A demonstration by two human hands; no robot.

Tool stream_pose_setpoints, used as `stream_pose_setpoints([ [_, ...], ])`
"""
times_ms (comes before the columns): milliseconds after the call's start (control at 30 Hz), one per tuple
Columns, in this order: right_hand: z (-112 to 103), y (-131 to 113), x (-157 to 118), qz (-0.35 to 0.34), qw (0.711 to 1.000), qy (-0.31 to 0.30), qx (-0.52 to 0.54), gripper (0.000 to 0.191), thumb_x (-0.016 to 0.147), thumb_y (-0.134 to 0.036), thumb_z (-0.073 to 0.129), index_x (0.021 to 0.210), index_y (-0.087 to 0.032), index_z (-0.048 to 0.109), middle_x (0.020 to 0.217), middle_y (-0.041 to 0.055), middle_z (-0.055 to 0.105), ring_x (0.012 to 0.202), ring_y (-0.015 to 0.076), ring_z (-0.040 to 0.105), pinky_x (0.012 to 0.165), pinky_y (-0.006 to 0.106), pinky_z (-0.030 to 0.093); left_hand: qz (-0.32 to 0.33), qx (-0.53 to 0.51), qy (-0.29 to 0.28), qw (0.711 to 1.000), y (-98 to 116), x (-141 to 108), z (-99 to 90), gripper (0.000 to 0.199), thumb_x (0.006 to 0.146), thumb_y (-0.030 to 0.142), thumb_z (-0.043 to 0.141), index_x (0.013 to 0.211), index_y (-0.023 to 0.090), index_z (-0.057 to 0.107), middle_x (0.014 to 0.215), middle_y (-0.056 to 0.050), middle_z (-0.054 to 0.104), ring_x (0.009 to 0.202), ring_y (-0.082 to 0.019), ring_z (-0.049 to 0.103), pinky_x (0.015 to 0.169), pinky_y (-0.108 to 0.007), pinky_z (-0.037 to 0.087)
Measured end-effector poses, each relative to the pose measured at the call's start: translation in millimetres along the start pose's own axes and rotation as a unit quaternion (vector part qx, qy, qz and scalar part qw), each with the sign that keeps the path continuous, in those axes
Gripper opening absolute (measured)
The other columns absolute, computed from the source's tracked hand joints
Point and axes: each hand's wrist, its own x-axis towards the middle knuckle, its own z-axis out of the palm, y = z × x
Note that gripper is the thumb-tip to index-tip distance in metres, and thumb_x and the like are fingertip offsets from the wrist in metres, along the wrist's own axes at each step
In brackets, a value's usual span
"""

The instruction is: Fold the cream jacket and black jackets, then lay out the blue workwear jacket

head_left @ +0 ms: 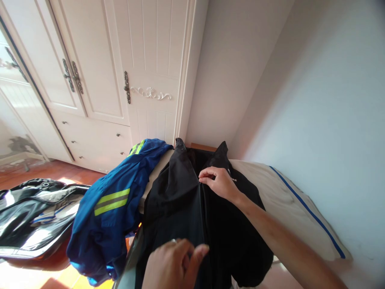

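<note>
The left hand [176,263] is nearest, low over the black jacket [174,204], back upward, fingers curled loosely under and the thumb stretched out to the right toward the zip [202,210]; whether it grips any cloth cannot be told. The right hand [221,182] is farther up, its forearm slanting in from the lower right corner, wrist bent a little, thumb and forefinger pinched together on the zip where the front parts.

The jacket lies on a beige padded surface [279,200], its long axis running away from the person. The collar [181,146] points to the far end, its two sides spread apart above the pinch; the zip runs nearly straight down toward the person.

To the left hangs a blue garment [108,224] with yellow bands, beside an open suitcase [39,253]. Beyond stands a cream wardrobe [102,80].
</note>
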Motion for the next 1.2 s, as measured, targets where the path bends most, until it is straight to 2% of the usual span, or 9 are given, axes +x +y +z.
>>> stream_pose_setpoints([
  [67, -1.9, -7.9, -9.2, -0.013, 1.000, 0.003, -0.005, 0.007, 0.081, -0.015, 0.071, 0.079, -0.021, 0.074, 0.079, 0.0009, 0.074, 0.072, 0.0157, 0.066, 0.071, 0.027, 0.052, -0.041, -0.005, 0.087, 0.995, 18.5, 27.4, -14.3, 0.039, 0.094, 0.055, 0.048, 0.094, 0.023, 0.070, 0.074, -0.005, 0.070, 0.070, -0.021, 0.067, 0.060, -0.027, 0.035],
  [100, -2.5, -11.0, -13.3, -0.016, 1.000, 0.008, -0.007, 0.007, 0.081, -0.016, 0.070, 0.079, -0.021, 0.075, 0.080, 0.0012, 0.074, 0.071, 0.0158, 0.066, 0.070, 0.027, 0.052, -0.052, 0.003, 0.096, 0.994, 26.0, 41.0, -17.4, 0.037, 0.093, 0.055, 0.052, 0.099, 0.022, 0.068, 0.079, -0.005, 0.071, 0.073, -0.023, 0.067, 0.060, -0.028, 0.035],
  [200, -3.4, -16.7, -23.5, -0.011, 1.000, 0.025, 0.003, 0.007, 0.081, -0.017, 0.071, 0.080, -0.022, 0.076, 0.079, 0.0017, 0.075, 0.070, 0.0161, 0.066, 0.069, 0.028, 0.053, -0.067, 0.017, 0.092, 0.993, 38.9, 72.8, -15.4, 0.034, 0.090, 0.051, 0.058, 0.098, 0.019, 0.065, 0.084, -0.007, 0.071, 0.076, -0.025, 0.068, 0.059, -0.028, 0.033],
  [300, -4.1, -17.7, -30.3, 0.017, 0.999, 0.024, 0.032, 0.005, 0.080, -0.021, 0.071, 0.080, -0.022, 0.076, 0.079, 0.0018, 0.075, 0.070, 0.0165, 0.067, 0.067, 0.027, 0.054, -0.077, 0.005, 0.102, 0.992, 40.6, 86.4, -9.2, 0.029, 0.093, 0.047, 0.056, 0.091, 0.019, 0.064, 0.079, -0.007, 0.071, 0.073, -0.023, 0.066, 0.057, -0.028, 0.030],
  [500, -1.7, -4.9, -28.0, 0.076, 0.992, -0.013, 0.100, 0.006, 0.077, -0.026, 0.075, 0.079, -0.020, 0.076, 0.077, 0.0009, 0.076, 0.073, 0.0177, 0.069, 0.072, 0.028, 0.056, -0.024, -0.010, 0.129, 0.991, 35.4, 86.7, 0.6, 0.022, 0.098, 0.025, 0.049, 0.079, 0.019, 0.059, 0.075, -0.005, 0.069, 0.067, -0.019, 0.064, 0.059, -0.027, 0.031],
  [700, 9.8, 4.8, -17.3, 0.078, 0.992, 0.018, 0.097, 0.005, 0.074, -0.022, 0.077, 0.078, -0.020, 0.075, 0.077, 0.0011, 0.076, 0.073, 0.0177, 0.069, 0.073, 0.029, 0.055, -0.009, -0.016, 0.169, 0.985, 34.4, 85.7, 6.7, 0.025, 0.098, 0.020, 0.048, 0.074, 0.019, 0.056, 0.070, -0.004, 0.067, 0.065, -0.018, 0.063, 0.059, -0.027, 0.032],
  [867, 12.3, -2.9, -16.3, 0.016, 0.998, 0.062, 0.030, 0.004, 0.080, -0.017, 0.074, 0.082, -0.020, 0.075, 0.078, 0.0022, 0.073, 0.072, 0.0166, 0.067, 0.072, 0.029, 0.055, -0.015, -0.044, 0.180, 0.983, 30.5, 88.8, 1.6, 0.025, 0.098, 0.022, 0.049, 0.076, 0.018, 0.060, 0.070, -0.004, 0.067, 0.064, -0.018, 0.061, 0.059, -0.026, 0.032],
  [1067, 0.8, -12.1, -28.3, -0.112, 0.994, -0.019, -0.007, 0.012, 0.085, -0.012, 0.070, 0.090, -0.021, 0.075, 0.086, 0.0023, 0.075, 0.083, 0.0174, 0.068, 0.079, 0.029, 0.054, -0.028, -0.136, 0.196, 0.971, 20.4, 93.5, 3.7, 0.018, 0.093, 0.021, 0.057, 0.077, 0.018, 0.064, 0.068, -0.001, 0.065, 0.061, -0.015, 0.056, 0.060, -0.025, 0.033],
  [1200, -3.5, -12.6, -37.8, -0.098, 0.995, -0.022, 0.004, 0.010, 0.086, -0.014, 0.070, 0.088, -0.022, 0.075, 0.083, 0.0014, 0.075, 0.080, 0.0163, 0.069, 0.077, 0.028, 0.054, -0.017, -0.180, 0.197, 0.964, 20.5, 92.1, 8.4, 0.017, 0.094, 0.021, 0.056, 0.079, 0.018, 0.065, 0.067, 0.000, 0.064, 0.060, -0.014, 0.055, 0.060, -0.024, 0.034],
])
